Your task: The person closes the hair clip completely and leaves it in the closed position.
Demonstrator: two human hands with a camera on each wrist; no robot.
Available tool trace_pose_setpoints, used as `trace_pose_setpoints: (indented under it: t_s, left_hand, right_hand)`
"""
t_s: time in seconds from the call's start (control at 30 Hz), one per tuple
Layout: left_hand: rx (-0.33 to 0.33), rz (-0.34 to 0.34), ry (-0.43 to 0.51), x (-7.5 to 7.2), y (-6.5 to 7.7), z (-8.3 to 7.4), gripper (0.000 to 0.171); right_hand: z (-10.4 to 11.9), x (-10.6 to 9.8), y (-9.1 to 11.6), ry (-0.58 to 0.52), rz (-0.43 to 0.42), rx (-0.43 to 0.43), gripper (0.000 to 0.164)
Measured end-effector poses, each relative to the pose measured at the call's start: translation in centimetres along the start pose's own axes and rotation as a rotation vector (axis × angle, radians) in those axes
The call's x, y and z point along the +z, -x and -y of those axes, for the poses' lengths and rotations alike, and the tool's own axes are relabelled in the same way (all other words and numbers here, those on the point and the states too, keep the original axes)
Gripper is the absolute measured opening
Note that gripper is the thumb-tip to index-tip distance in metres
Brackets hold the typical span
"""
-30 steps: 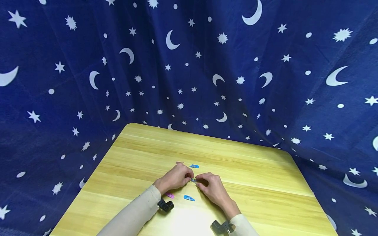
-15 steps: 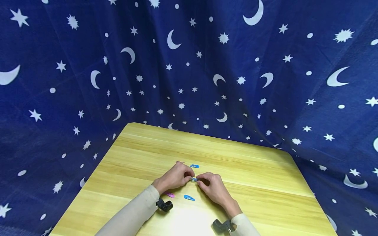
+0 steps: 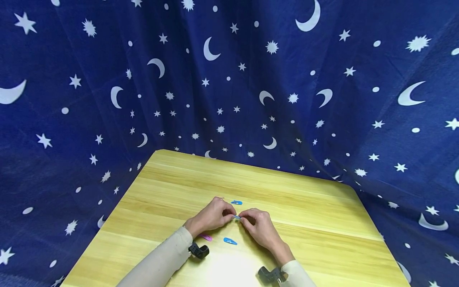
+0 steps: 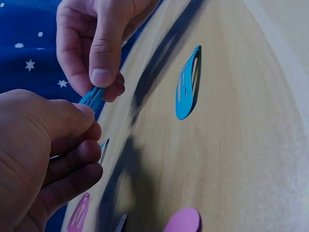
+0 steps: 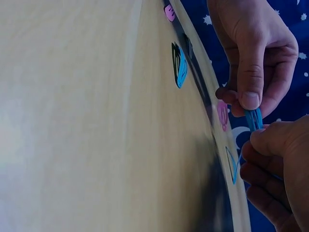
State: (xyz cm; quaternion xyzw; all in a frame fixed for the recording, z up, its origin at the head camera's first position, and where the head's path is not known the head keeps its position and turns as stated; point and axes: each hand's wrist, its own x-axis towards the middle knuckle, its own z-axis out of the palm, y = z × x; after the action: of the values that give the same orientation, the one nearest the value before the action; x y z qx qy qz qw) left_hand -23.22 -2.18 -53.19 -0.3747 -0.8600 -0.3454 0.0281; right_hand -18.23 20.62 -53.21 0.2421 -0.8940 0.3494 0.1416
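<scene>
Between my two hands is a blue snap hair clip (image 3: 237, 217), held just above the table. My left hand (image 3: 213, 215) pinches one end between thumb and index finger, and my right hand (image 3: 261, 227) pinches the other. Both wrist views show the thumbs close together on the clip (image 4: 93, 98), its slotted frame partly covered by fingertips. Nearer my body lies a second blue hair clip (image 3: 230, 241). Another blue hair clip (image 3: 236, 202) rests beyond the hands. A pink hair clip (image 3: 206, 237) shows beside my left wrist, partly hidden by it.
Beyond my left hand, only a sliver of another pink clip (image 3: 221, 197) shows; the left wrist view has it as a pink clip (image 4: 78, 212). The wooden table (image 3: 305, 199) is bordered by a dark blue curtain (image 3: 233, 87) with moons and stars.
The held blue clip has shifted very slightly up and right in the head view, with more of its blue showing between the fingertips. The clips on the table have not moved.
</scene>
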Motion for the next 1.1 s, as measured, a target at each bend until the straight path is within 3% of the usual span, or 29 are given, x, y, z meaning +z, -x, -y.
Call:
trace_pose_setpoints:
  t_s: [1.1]
  left_hand:
    - [0.031,-0.062,0.007,-0.11,0.15,-0.52,0.005]
  right_hand:
    - [0.36,-0.04,-0.41,-0.036,-0.027,-0.036,0.016]
